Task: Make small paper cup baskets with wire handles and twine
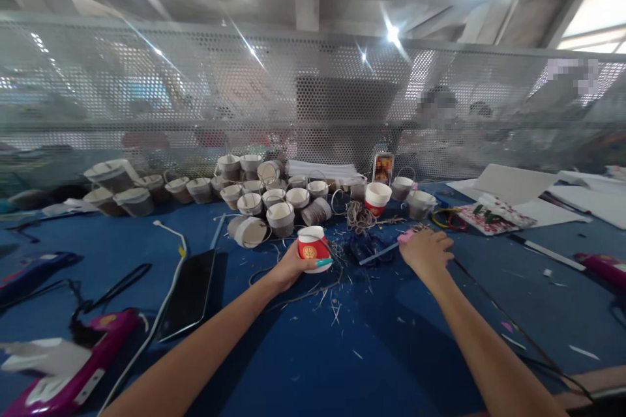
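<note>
My left hand (292,266) is closed round a red and white paper cup (313,249) with a gold emblem, tipped slightly on the blue tabletop. A teal nail shows on the thumb. A thin grey cord (313,296) loops round the cup's front and side. To the right, my right hand (428,251) has its fingers curled at a small pink thing (407,235), mostly hidden by the hand. Beside it lie a pale flat strip (379,254) and a dark blue crumpled bundle (360,244).
Behind stand several grey-wrapped cups (280,218) with handles, a red-and-white cup stack (377,199) and a cord tangle (359,216). Left lie a phone (190,293), a white cable (171,287) and a magenta power strip (105,345). White sheets (513,182) are at right.
</note>
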Motion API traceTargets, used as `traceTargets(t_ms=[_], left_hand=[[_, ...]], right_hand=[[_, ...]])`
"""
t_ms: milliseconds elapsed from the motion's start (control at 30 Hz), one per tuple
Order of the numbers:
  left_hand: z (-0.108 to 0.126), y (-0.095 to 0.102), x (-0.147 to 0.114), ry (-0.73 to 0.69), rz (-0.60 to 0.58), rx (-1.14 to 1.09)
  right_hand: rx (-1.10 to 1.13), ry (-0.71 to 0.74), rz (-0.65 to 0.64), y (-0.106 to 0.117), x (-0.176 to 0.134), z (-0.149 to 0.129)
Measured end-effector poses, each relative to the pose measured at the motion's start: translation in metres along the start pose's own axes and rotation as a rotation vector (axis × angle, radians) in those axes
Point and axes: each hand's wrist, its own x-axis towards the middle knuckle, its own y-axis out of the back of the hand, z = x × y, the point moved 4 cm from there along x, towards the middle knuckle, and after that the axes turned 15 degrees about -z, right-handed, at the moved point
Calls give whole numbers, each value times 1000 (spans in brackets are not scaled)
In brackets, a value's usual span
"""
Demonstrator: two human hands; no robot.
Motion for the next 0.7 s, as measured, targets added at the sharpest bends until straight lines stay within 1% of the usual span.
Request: traceTargets(t_ms=[67, 100, 133, 167, 200, 233, 267, 300, 367, 467, 533, 600, 700], left_hand=[[-1, 0, 0, -3, -6, -10], [-1, 0, 0, -5, -10, -15], [-1, 1, 0, -5, -13, -15], [-2, 1, 0, -5, -15, -11], [-3, 1, 0, -7, -16, -2], [-3, 2, 0, -10, -15, 8], [-4, 3, 0, -13, -15, 20], [-5, 3, 1, -17, -16, 31], [-6, 4, 1, -24, -23, 50], [-8, 5, 1, -20, -38, 83], [-9, 5, 1, -17, -30, 97], [-9, 5, 1, -14, -12, 104], [-8, 4, 1, -2, -5, 114]], right_hand=[[25, 217, 189, 8, -14, -15], [68, 349, 240, 11, -23, -23], [128, 497, 244, 12, -33, -32], [193, 656, 189, 10, -45, -41], [275, 816, 98, 7, -56, -49], [352, 961, -37, 3, -69, -57], [417, 1046, -174, -4, -79, -63], [465, 1091, -285, -10, -88, -67], [544, 1086, -380, -21, -98, -72], [592, 1028, -423, -33, -99, -74], [598, 1008, -441, -36, -95, -74], [598, 1025, -476, -35, -93, -76], [619, 1100, -575, -31, -95, -78]])
